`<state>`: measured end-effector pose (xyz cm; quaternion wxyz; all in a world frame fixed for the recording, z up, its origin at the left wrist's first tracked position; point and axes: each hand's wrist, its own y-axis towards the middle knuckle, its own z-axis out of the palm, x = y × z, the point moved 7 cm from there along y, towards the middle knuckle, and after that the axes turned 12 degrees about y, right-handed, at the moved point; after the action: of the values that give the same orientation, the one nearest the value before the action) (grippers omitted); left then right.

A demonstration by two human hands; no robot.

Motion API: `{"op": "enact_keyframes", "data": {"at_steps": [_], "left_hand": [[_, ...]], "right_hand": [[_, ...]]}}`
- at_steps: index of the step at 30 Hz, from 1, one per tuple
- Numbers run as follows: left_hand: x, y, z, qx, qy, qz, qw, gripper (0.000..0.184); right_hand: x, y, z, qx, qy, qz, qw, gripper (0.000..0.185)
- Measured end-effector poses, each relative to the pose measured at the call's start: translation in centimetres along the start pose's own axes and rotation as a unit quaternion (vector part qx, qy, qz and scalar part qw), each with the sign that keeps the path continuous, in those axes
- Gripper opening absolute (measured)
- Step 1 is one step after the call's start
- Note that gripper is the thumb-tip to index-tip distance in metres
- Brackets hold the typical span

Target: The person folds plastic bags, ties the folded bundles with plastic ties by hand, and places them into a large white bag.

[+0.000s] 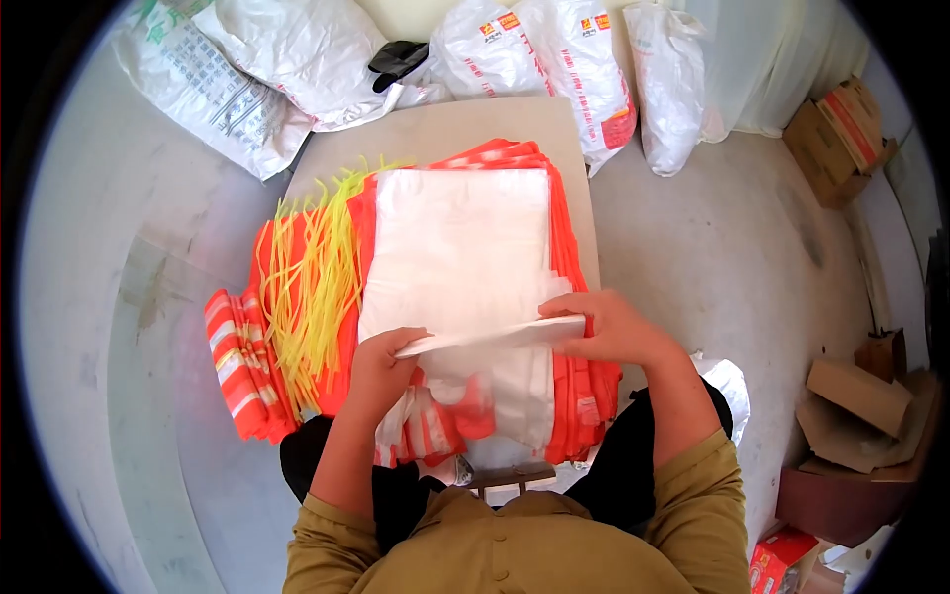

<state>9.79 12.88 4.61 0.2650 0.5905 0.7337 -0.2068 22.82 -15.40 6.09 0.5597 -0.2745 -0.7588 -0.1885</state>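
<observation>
Between left hand [384, 364] and right hand [616, 329]: white sheet [490, 338], pinched at both ends.
Guessing that's for tension, above the white stack [455, 238]; yellow strips [317, 282] lie left of both hands.

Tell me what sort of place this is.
Probably a small workshop or packing room: red-and-white material, yellow strips and white sheets are piled on a table, large white sacks sit beyond it, and cardboard boxes stand to one side.
</observation>
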Motion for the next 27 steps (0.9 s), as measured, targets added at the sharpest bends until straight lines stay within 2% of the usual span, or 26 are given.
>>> {"op": "enact_keyframes", "data": {"at_steps": [2,4,7,10,13,16,20,23,26,27], "left_hand": [[0.4,0.1,0.1,0.023,-0.015,-0.038,0.999,0.022],[0.6,0.2,0.3,0.031,-0.037,-0.062,0.997,0.022],[0.6,0.7,0.3,-0.016,-0.048,0.007,0.999,0.029],[0.1,0.6,0.8,0.005,-0.161,-0.118,0.980,0.038],[1.1,1.1,1.0,0.018,-0.098,-0.092,0.991,0.045],[1.4,1.8,1.1,-0.025,-0.126,-0.131,0.983,0.046],[1.0,2.5,0.9,-0.092,-0.071,-0.108,0.987,0.054],[0.8,3.0,1.0,-0.105,-0.016,-0.107,0.989,0.056],[0.1,3.0,1.2,-0.109,0.006,-0.125,0.986,0.054],[0.0,3.0,1.2,-0.111,0.013,-0.127,0.986,0.054]], "right_hand": [[-0.3,-0.5,0.0,0.007,-0.009,0.068,0.998,0.031],[-2.3,-0.2,0.4,0.011,0.024,0.072,0.997,0.031],[-3.8,0.1,0.6,-0.027,0.065,0.096,0.993,0.030],[-5.3,0.3,0.3,-0.098,0.114,0.082,0.985,0.028],[-6.5,0.7,0.1,-0.139,0.140,0.066,0.978,0.028],[-6.7,1.1,0.0,-0.174,0.163,0.043,0.970,0.029],[-7.0,1.4,-0.2,-0.212,0.142,0.019,0.967,0.029],[-5.6,1.0,-0.7,-0.223,0.066,0.057,0.971,0.028],[-5.8,1.0,-0.8,-0.230,0.058,0.105,0.966,0.029],[-5.8,1.1,-0.8,-0.240,0.070,0.083,0.965,0.031]]}}
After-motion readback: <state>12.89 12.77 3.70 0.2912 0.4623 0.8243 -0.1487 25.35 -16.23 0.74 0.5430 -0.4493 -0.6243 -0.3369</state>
